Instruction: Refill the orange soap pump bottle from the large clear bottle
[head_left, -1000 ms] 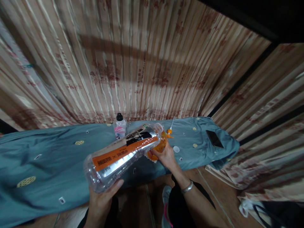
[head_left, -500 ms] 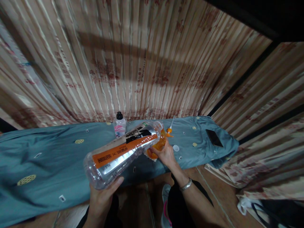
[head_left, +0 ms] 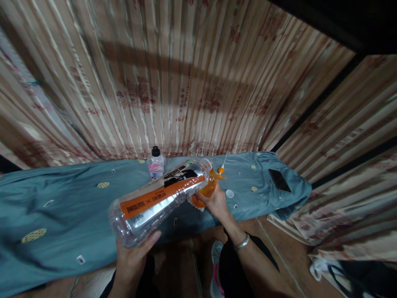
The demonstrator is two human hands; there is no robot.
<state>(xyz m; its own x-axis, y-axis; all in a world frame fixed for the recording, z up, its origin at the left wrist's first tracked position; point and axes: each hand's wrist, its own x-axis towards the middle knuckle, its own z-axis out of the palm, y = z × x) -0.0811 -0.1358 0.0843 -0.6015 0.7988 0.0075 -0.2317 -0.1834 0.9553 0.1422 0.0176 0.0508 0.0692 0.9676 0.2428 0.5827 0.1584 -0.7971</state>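
Observation:
A large clear plastic bottle (head_left: 161, 198) with an orange and silver label lies tilted across the middle, its mouth to the upper right and lower than I can judge against the other bottle's opening. My left hand (head_left: 136, 250) is wrapped under its base. My right hand (head_left: 217, 203) grips an orange bottle (head_left: 209, 186), whose opening is partly hidden behind the large bottle's neck. Just beyond lies an orange pump head (head_left: 221, 170) with a pale tube. A small white round cap (head_left: 229, 193) rests right of my right hand.
A clear bottle with a black cap and pink label (head_left: 156, 163) stands behind the large bottle. A dark phone (head_left: 279, 180) lies at the right on the blue-green cloth (head_left: 77, 215). Patterned curtains (head_left: 173, 82) hang behind; a dark bag (head_left: 362, 275) sits lower right.
Almost nothing differs. The large bottle and my left hand have shifted very slightly left; my right hand keeps its hold on the orange bottle.

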